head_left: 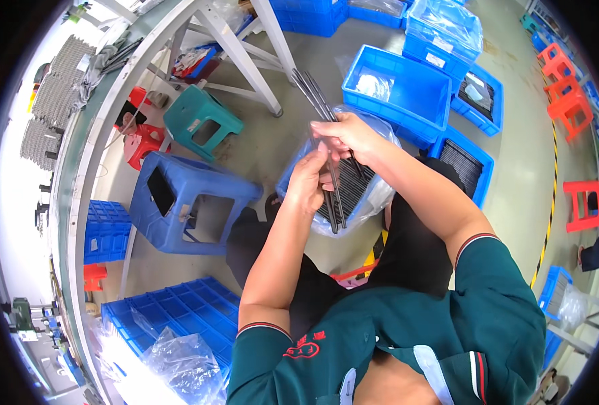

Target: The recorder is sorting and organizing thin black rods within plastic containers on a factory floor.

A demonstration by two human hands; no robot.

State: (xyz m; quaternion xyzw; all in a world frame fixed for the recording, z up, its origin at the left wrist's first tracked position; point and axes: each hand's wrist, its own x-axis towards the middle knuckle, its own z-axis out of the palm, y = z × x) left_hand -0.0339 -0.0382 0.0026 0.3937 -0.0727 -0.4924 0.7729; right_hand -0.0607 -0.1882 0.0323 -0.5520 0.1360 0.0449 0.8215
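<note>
Rods (319,99) past bin rim (288,178), floor (271,143) beyond

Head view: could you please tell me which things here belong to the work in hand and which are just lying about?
Seemingly in the work:
- black rods, held in the left hand and right hand
- rods in the plastic-lined bin below

Apparently just lying about:
- phone on the blue stool
- green stool
</note>
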